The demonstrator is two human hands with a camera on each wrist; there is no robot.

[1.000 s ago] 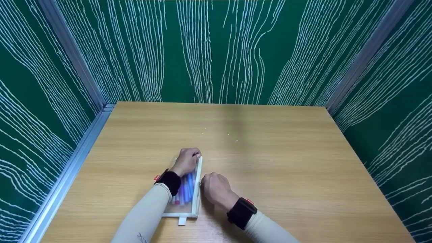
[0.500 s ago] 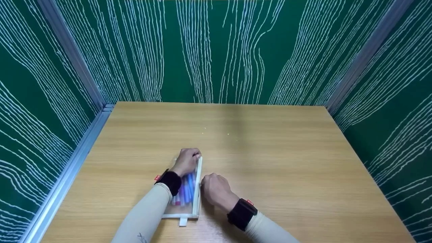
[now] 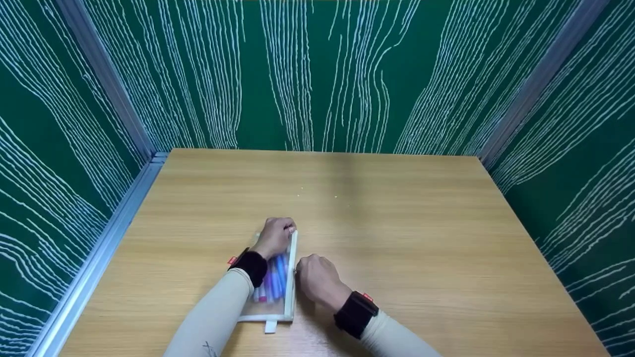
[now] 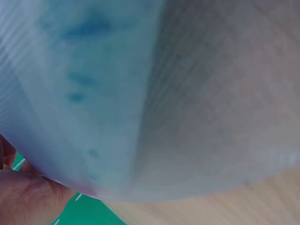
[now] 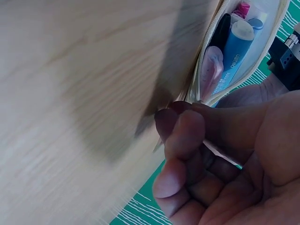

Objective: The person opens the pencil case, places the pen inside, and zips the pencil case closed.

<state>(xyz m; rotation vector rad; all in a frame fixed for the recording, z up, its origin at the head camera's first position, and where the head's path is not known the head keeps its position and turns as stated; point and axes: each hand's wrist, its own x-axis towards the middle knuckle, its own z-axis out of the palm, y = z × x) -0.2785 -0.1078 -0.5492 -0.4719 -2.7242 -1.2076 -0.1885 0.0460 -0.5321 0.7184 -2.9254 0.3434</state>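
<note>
From the head view, a clear pencil pouch [image 3: 274,287] lies flat on the wooden bench [image 3: 397,238], near the person's edge and left of centre, with blue and pink markers [image 3: 272,283] showing through it. The left hand [image 3: 275,237] curls over the pouch's far corner and grips it there, while the right hand [image 3: 312,275], fingers bent, pinches at the zipper edge [image 3: 291,272] about midway along the pouch's right side. Against the pictures of a second and half a second ago, next to nothing has moved: both hands sit at the same places and the pouch has not shifted, so the zipper work looks paused or very slow. The left wrist view is filled by blurred translucent pouch material [image 4: 140,103], with a bit of the hand at the lower left corner. The right wrist view shows thumb and forefinger [image 5: 180,133] pinching the zipper pull, the pouch mouth [image 5: 243,42] partly open beyond them.
</note>
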